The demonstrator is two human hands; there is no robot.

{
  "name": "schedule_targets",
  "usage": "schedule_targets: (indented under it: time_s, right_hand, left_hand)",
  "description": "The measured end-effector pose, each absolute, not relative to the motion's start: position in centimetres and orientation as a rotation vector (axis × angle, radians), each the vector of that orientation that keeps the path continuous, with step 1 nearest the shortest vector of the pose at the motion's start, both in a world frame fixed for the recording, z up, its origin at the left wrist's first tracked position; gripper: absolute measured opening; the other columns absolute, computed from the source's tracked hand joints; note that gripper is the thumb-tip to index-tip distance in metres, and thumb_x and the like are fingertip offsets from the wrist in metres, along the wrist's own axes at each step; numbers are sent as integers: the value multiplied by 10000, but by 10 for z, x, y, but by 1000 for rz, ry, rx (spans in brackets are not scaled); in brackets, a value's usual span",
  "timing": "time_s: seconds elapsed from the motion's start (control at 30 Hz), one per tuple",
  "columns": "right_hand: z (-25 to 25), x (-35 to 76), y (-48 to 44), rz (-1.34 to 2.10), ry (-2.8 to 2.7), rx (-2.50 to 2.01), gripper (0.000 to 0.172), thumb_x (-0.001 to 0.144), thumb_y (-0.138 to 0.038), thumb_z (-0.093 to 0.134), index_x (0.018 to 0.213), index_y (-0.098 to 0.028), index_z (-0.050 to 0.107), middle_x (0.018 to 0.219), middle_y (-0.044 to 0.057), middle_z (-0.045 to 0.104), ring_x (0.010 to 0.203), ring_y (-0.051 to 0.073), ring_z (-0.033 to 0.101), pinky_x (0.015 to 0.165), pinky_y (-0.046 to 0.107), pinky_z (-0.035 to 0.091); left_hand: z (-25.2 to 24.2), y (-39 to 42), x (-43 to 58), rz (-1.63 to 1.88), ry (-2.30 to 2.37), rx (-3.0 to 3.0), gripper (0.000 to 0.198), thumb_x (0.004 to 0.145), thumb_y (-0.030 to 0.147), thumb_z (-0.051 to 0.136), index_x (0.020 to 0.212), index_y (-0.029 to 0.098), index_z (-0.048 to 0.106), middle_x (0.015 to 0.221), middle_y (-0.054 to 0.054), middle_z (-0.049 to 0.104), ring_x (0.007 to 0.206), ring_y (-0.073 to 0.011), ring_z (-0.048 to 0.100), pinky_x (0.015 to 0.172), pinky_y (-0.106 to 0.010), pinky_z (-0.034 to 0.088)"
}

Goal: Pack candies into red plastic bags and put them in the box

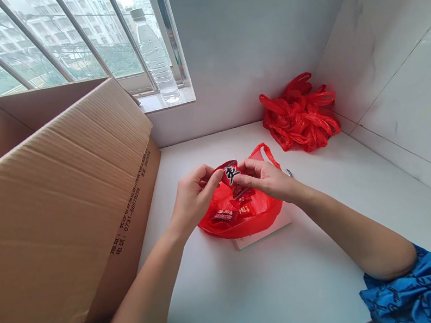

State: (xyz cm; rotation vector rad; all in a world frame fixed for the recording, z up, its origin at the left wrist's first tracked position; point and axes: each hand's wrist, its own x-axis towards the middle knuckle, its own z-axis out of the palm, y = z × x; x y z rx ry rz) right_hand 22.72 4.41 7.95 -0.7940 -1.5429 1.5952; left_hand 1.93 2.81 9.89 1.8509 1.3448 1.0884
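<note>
One small packet is pinched at its nine o'clock edge by the left hand and at three o'clock by the right hand, seemingly to hold it flat. It is over an open red bag, whose raised sides probably gather the other packets. A cardboard box stands at nine o'clock, crumpled bags at two.

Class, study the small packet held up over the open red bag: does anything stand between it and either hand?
Nothing visible does. The left hand and right hand each pinch the small packet directly; the other packets lie in the open red bag, not between.
</note>
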Motion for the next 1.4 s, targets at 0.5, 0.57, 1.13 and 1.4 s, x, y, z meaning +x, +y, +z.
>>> schedule_targets:
  time_s: [0.5, 0.57, 1.13, 1.4]
  right_hand:
    - [80, 228, 46, 1495, -1509, -868, 311, 837, -508, 727, 950, -231, 646, 894, 3, 727, 864, 186, 706, 792, 316, 564]
    - [81, 230, 46, 1396, -1572, -904, 324, 851, -539, 697, 920, -226, 648, 856, 2, 709, 815, 176, 681, 756, 306, 547]
    - [81, 237, 51, 1012, -1699, -976, 338, 906, -522, 626, 859, -201, 720, 813, 25, 678, 742, 169, 611, 698, 296, 476]
    - [78, 240, 51, 707, -2087, -1260, 264, 985, -340, 504, 947, -218, 735, 946, 37, 716, 816, 178, 642, 725, 305, 457]
  left_hand:
    - [95, 27, 21, 796, 1189, 1764, 356, 874, 520, 670, 1050, 211, 641, 982, -27, 712, 845, -166, 657, 690, -252, 500]
    - [94, 27, 22, 800, 1169, 1744, 313, 879, 500, 670, 976, 203, 649, 907, -13, 703, 791, -147, 640, 654, -235, 485]
    - [99, 28, 17, 600, 1437, 2070, 405, 924, 540, 516, 710, 203, 582, 634, 8, 577, 554, -128, 475, 517, -250, 309]
    - [89, 19, 14, 11, 1589, 2265, 348, 793, 502, 667, 676, 229, 485, 655, -5, 607, 543, -173, 521, 482, -279, 241]
